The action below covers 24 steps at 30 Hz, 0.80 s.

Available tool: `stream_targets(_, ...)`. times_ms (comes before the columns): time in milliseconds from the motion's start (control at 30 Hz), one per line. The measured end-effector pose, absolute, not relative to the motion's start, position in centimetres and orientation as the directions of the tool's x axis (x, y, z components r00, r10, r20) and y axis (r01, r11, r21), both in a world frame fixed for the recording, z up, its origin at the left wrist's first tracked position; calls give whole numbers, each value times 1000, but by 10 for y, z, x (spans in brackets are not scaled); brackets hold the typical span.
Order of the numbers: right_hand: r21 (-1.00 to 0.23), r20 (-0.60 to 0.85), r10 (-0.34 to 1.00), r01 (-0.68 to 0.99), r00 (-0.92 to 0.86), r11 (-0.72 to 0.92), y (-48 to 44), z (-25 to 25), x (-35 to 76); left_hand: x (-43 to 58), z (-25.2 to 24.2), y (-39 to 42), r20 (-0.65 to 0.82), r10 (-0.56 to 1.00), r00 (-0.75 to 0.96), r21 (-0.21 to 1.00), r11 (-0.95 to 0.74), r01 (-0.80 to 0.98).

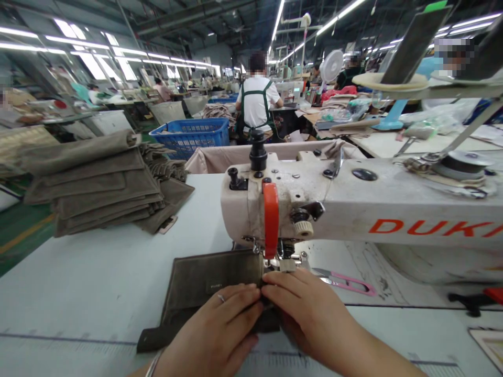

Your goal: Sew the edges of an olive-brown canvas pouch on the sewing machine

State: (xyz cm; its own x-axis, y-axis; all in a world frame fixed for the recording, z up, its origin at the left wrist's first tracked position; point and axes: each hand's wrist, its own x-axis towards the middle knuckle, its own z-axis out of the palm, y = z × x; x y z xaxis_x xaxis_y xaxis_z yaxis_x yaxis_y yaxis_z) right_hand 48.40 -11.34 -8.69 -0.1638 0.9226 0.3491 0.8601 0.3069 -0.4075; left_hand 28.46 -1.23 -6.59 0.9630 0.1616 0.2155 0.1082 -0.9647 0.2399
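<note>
Touching matte, rectangular brown fabric [216,266], left fingers [239,303] and right fingers [285,283] narrowly spaced, grip unclear

Olive-brown fabric [214,267], off-white sewing machine [341,201]

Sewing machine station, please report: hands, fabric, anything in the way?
Left hand and right hand on dark fabric piece. Fabric edge beneath sewing machine head. Pink-handled snips just beyond right hand, off the fabric.
</note>
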Motion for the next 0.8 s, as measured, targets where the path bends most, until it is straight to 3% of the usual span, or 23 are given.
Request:
stream_targets(133,-410,330,929,861,-166,300,-113,-90,483,284,-72,-7,255,203,945,325,-939,114)
stream_targets(333,-377,377,919,888,-114,264,-111,-95,483,294,-68,4,167,243,955,417,-896,155)
stream_targets(600,-360,245,969,926,-23,113,-104,-100,484,309,-73,29,211,209,955,405,-908,109)
stream_targets(800,-377,269,963,923,23,83,-102,-99,483,314,-76,42,222,174,959,354,-931,87)
